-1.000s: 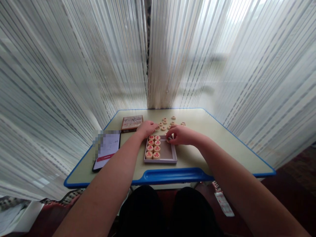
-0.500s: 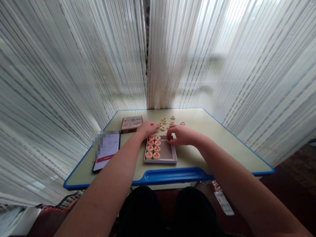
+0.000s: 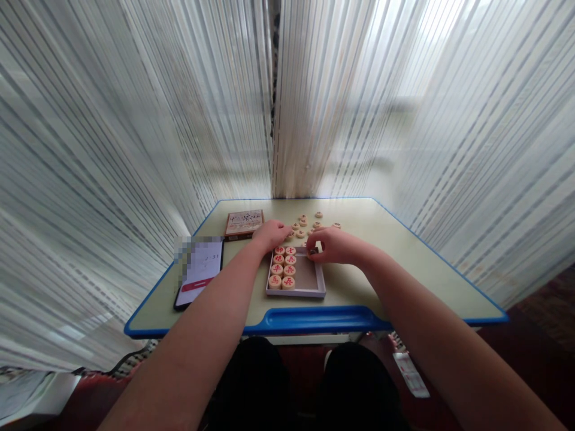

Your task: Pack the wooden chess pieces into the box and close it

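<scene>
A shallow white box (image 3: pixel 320 281) lies on the table, with two columns of round wooden Chinese chess pieces (image 3: pixel 288 270) bearing red characters along its left side. Over the box's far right part, my right hand (image 3: pixel 335 244) pinches a chess piece (image 3: pixel 313 252), partly covered by the fingers. Beyond the box's far left corner is my left hand (image 3: pixel 271 234), its fingers closed at a light wooden chess piece (image 3: pixel 291 235). Several loose pieces (image 3: pixel 300 234) are scattered between and behind the hands.
A patterned box lid (image 3: pixel 244 222) rests at the back left. Closer in, a phone (image 3: pixel 200 278) lies left of my left forearm. The table (image 3: pixel 395 257) has a blue rim and a blue front trough (image 3: pixel 318 318). Striped curtains (image 3: pixel 202 108) hang behind it.
The whole view has shifted slightly, so the table appears a little further right. Both hands keep nearly the same places and grips relative to the box.
</scene>
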`<state>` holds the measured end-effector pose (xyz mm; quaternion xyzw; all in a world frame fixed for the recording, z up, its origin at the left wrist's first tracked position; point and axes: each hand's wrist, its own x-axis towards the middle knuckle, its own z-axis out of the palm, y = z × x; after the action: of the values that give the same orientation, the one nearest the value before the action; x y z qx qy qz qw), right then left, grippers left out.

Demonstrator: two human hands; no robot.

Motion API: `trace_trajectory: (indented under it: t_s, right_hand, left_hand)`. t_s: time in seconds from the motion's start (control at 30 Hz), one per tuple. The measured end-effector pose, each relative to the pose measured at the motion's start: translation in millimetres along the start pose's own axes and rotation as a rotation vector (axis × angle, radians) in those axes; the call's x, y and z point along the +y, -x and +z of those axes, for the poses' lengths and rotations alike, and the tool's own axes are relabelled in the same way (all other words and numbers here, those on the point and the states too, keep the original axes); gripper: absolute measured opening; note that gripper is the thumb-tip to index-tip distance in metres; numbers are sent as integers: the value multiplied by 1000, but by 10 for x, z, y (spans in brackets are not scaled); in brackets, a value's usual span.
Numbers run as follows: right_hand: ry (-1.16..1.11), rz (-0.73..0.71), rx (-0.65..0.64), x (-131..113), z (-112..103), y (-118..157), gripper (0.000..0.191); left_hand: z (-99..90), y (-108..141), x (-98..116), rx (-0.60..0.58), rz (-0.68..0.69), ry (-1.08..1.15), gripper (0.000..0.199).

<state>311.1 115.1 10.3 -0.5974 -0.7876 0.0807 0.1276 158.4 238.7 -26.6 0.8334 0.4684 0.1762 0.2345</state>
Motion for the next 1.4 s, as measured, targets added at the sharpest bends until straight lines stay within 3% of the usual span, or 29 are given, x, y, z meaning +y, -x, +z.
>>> trace_trajectory:
  t_s: [1.07,1.17,1.3,1.4]
  right_hand:
    - [-10,-9,3,-19,-40,22,13]
    - [-6,-30,46,-10,-11,4,12]
    - [-6,-24,202,2,15,-19,18]
    - [8,-27,167,-24,13,-9,15]
  left_hand:
    - [12,-2,8,-9,-17,42,33]
    - [20,-21,-6,-7,-10,41,33]
    - [21,-28,-17,-10,4,45,32]
    - [17,-21,-16,-4,13,48,33]
